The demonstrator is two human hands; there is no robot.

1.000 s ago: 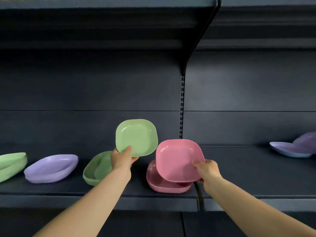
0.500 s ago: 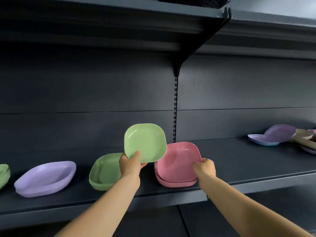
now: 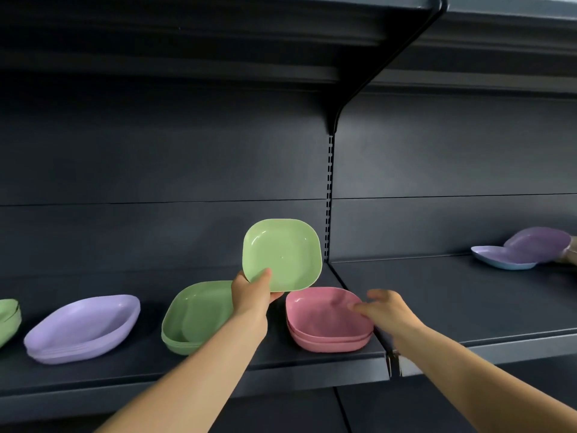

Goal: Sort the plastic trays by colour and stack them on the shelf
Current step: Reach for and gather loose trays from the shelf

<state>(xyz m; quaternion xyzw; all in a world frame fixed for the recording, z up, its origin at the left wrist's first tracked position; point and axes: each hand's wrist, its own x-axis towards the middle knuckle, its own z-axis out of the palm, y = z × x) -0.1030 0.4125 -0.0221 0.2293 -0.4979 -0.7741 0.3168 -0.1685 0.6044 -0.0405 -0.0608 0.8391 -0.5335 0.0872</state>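
The step in hand is judged to be the sorting of a green tray (image 3: 282,254) onto its own colour, the pink pile (image 3: 327,320) being already stacked 2 high on the dark shelf (image 3: 312,365). The green tray is held up off the shelf, tilted with its hollow turned toward the camera, above and between the green stack (image 3: 195,317) and the pink pile; its lower edge is seen just over the back rim of the pink pile, though contact cannot be told. The next move is judged to call for the tray to be brought left and down, levelled, and nested squarely into the green stack, which lies just left of the wrist.

The left hand (image 3: 253,295) is closed on the green tray's lower left corner, the thumb laid on the inner face and the fingers hidden behind. The right hand (image 3: 385,309) is seen with fingers loosely spread and holding nothing, over the right rim of the pink pile; it is blurred, so whether the rim is touched cannot be told.

Further left, a lilac stack (image 3: 84,328) is set on the same shelf, and another green pile (image 3: 9,318) is cut by the frame edge. Well apart, far right, a purple tray (image 3: 538,243) is leaned on a pale blue tray (image 3: 502,260).
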